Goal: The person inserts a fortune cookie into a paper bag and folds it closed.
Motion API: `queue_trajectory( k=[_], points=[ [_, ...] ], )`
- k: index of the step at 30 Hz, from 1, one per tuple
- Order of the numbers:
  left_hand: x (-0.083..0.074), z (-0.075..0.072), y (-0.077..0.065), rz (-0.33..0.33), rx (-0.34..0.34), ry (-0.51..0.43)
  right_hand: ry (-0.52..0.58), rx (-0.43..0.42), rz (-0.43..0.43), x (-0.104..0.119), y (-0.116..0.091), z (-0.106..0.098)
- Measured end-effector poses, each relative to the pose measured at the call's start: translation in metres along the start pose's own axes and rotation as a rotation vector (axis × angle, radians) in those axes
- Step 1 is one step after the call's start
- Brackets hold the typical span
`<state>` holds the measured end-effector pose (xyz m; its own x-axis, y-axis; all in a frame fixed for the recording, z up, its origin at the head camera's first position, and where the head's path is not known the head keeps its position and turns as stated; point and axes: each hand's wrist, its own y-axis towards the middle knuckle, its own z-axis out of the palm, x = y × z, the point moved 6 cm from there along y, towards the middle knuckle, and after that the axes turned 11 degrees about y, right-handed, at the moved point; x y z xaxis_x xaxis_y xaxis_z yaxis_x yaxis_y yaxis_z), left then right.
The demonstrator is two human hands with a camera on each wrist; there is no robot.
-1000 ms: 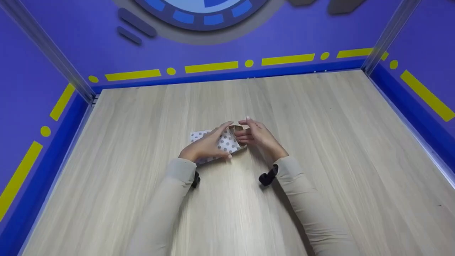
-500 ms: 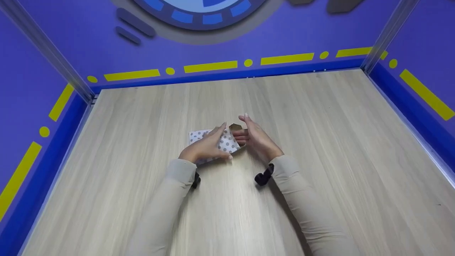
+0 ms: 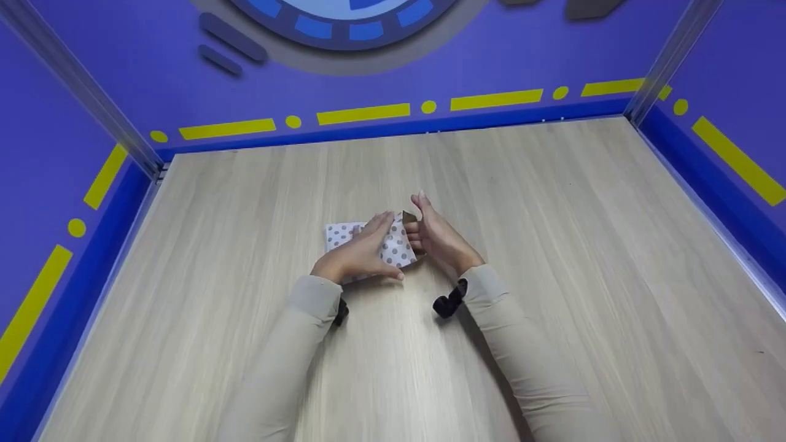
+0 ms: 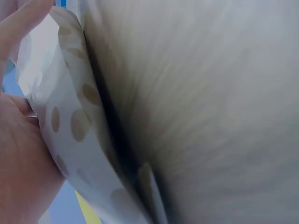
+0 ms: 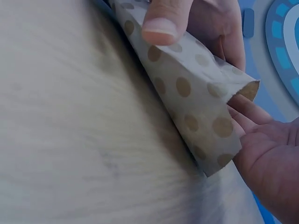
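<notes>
A purple wall (image 3: 522, 58) rises beyond the left grip (image 3: 361, 250) and the right grip (image 3: 447, 239). The wooden surface (image 3: 552, 202) spreads beneath them. Beige sleeves (image 3: 270, 368) run back from both. The dotted paper bag (image 3: 398, 248) sits under the left grip, which clasps it; its open end faces the right grip, which is released, fingers reaching inside. Black wrist devices (image 3: 447, 305) sit just behind each grip.
</notes>
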<state>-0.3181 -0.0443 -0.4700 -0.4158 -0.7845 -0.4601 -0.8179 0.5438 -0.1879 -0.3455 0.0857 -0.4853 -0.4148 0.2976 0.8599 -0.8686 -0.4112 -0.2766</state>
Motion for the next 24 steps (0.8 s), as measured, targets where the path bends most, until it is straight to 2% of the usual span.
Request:
queue_trajectory(
  k=[8,18,24],
  points=[
    [-0.004,0.002,0.002,0.005,0.026,0.056,0.034,0.062,0.027,-0.002,0.002,0.007],
    [-0.006,0.007,0.004,-0.004,0.050,0.153,0.124,0.028,0.078,-0.008,0.004,-0.002],
    [-0.008,0.008,0.002,-0.008,0.044,0.174,0.012,0.034,0.070,-0.008,-0.001,-0.004]
  ],
)
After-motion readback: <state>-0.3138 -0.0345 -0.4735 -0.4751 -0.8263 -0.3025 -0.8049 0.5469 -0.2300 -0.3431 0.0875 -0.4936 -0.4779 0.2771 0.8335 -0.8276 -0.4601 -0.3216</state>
